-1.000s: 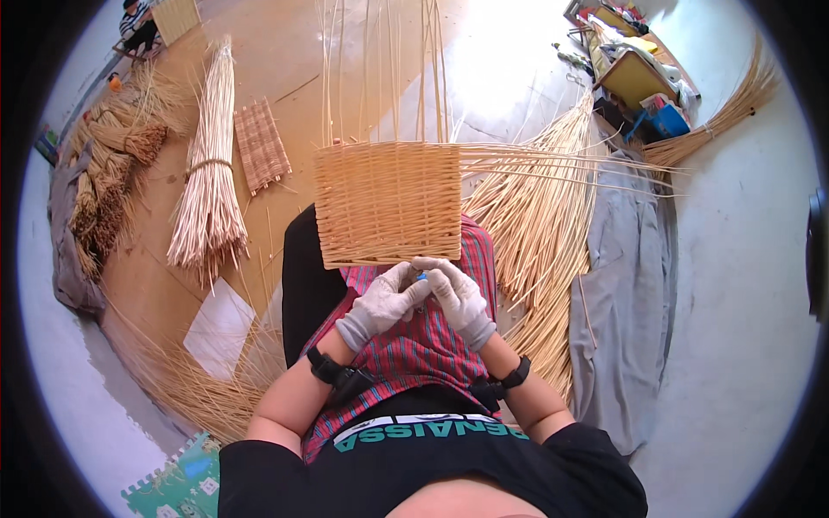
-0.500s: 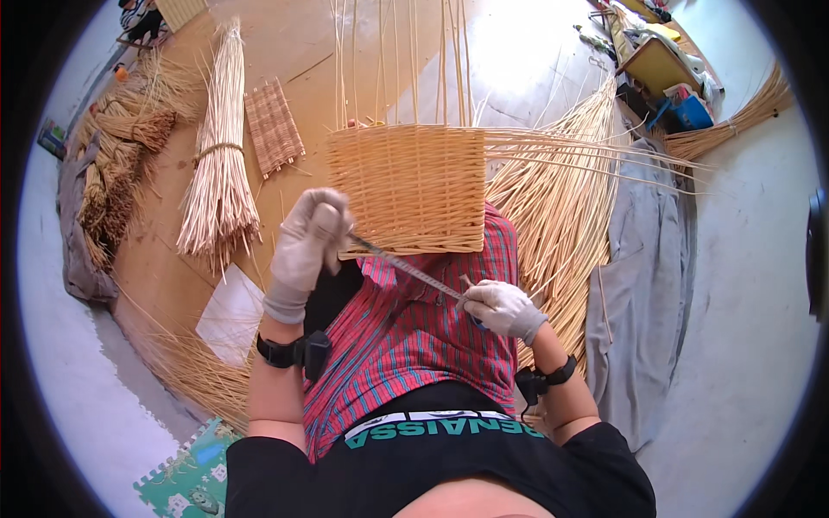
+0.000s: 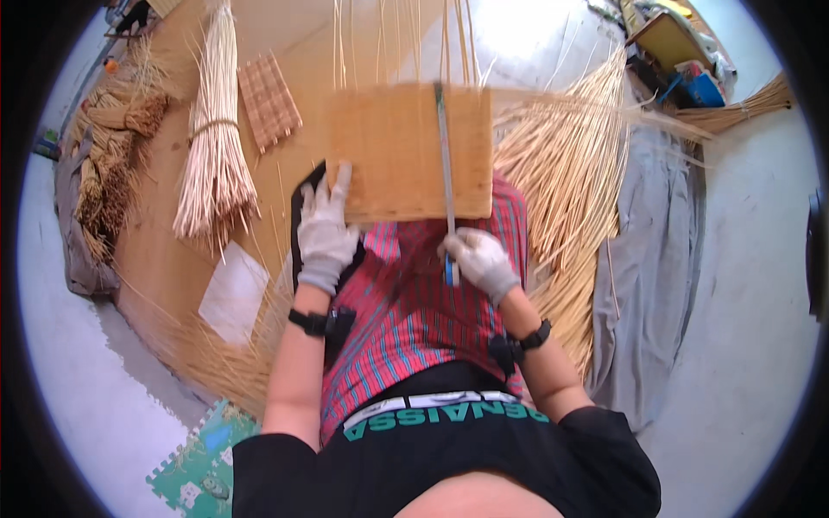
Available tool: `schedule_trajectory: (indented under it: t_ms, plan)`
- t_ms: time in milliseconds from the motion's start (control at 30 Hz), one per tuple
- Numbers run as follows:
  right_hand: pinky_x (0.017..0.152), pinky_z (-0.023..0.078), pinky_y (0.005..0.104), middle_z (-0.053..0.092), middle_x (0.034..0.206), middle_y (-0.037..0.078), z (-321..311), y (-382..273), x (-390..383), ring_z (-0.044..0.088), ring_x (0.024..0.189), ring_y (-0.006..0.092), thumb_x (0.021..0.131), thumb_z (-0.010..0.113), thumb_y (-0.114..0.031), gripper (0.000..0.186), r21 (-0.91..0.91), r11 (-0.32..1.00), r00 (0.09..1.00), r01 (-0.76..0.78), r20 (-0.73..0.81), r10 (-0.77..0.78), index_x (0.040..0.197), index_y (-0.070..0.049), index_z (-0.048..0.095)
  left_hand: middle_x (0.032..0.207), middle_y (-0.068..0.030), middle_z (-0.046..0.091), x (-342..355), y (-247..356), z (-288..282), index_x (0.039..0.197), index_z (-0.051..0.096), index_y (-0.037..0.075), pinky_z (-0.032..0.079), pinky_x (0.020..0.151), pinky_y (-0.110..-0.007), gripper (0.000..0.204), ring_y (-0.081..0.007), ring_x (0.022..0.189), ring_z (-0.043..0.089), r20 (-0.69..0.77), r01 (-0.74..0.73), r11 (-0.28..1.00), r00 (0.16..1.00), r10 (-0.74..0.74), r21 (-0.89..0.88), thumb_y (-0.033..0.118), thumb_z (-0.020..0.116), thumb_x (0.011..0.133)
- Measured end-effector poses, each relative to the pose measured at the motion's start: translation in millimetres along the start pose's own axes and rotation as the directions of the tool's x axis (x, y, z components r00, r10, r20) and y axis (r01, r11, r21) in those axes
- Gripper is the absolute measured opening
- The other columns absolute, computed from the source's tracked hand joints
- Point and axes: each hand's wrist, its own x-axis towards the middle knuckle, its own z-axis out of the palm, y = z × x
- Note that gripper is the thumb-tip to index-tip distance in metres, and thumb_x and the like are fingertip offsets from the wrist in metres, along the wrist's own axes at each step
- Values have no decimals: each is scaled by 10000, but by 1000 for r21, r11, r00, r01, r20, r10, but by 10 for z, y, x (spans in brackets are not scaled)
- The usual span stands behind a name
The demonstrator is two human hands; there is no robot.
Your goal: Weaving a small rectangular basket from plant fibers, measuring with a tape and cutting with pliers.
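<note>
A woven wicker panel (image 3: 389,155), blurred by motion, rests upright against my knees, with long stakes rising from its far edge. My left hand (image 3: 325,233), in a pale work glove, lies at the panel's near left corner with its fingers stretched out and spread, one along its face. In my gloved right hand (image 3: 484,261) is a narrow grey tape measure (image 3: 446,164) with a blue end below the fingers. Its strip runs up across the right part of the panel to a dark tip at the far edge. A red striped cloth (image 3: 406,302) covers my lap.
Loose pale canes (image 3: 570,164) spread to the right beside grey cloth (image 3: 635,250). At left stand a tied cane bundle (image 3: 216,138), a small woven piece (image 3: 269,102) and darker bundles (image 3: 112,164). A blue container (image 3: 704,89) sits at far right.
The tape measure has turned from slanting between my hands to lying lengthwise over the panel. My left hand has let go of its end and come down to the panel's corner.
</note>
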Motion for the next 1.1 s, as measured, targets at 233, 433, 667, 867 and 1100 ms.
schedule_trajectory:
  t_ms: [233,433,667,867,1100]
  plan:
    - [697,541,343,711,683,79,47,-2,62,693,650,180,1040,556,-354,391,138,987,996,-85,-6,87,996,-30,770,1536,-153,585,81,-103,121,1693,323,258,327,1275,-482,1113,-403,1436,516,-109,-122,991,987,117,-46,414,906,758]
    - [713,564,326,745,862,52,34,-29,72,690,752,142,1069,587,-295,337,146,977,988,-152,44,147,988,-18,760,1594,-116,547,31,-127,157,1670,360,363,356,1271,-444,1086,-406,1476,483,-137,-98,991,987,85,-94,464,906,737]
    - [708,567,308,746,894,34,-134,-13,50,681,776,117,1085,596,-354,381,289,952,986,-103,154,60,1015,-25,775,1488,-167,642,59,-144,52,1608,503,239,325,1291,-470,966,-366,1406,579,-175,-154,948,979,108,-278,307,942,751]
    - [725,573,281,754,917,62,-391,2,-49,690,800,115,1096,611,-385,426,469,882,996,-41,94,-3,1014,1,770,1498,-121,645,74,-134,27,1595,519,243,340,1289,-447,1024,-346,1408,583,-179,-151,945,979,101,-291,320,987,687]
    - [625,561,292,764,842,60,-240,276,-68,703,698,137,1074,642,-420,427,615,770,984,-169,64,164,956,-36,786,1495,-111,647,139,-175,48,1591,524,227,501,1166,-374,992,-294,1366,621,-210,-176,913,972,103,-367,213,977,709]
